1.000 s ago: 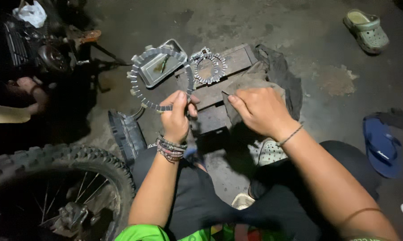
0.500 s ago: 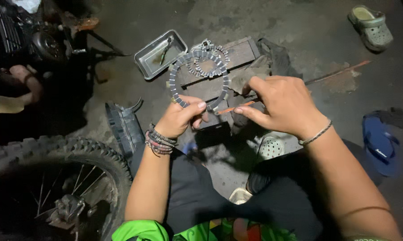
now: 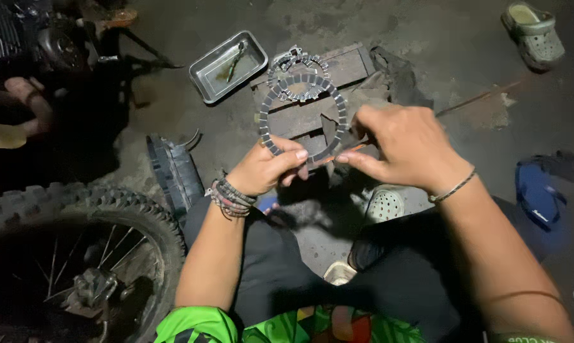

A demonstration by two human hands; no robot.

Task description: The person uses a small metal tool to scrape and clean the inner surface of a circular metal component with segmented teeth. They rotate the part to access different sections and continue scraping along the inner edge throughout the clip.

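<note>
Both hands [image 3: 337, 159] pinch a toothed ring [image 3: 303, 117] above seemingly oily concrete floor [image 3: 452, 38].

Left hand [image 3: 261, 170] and right hand [image 3: 401, 146] gripping toothed ring [image 3: 266, 130], metal tray [image 3: 204, 86] behind

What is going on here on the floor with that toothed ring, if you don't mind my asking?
A person sitting on the floor holds a dark toothed ring up with both hands: the left hand pinches its lower edge, and the right hand grips its right side along with a thin orange-tipped tool. More rings lie on a wooden block beyond, beside a metal tray. A knobby tyre is at the left.
</note>
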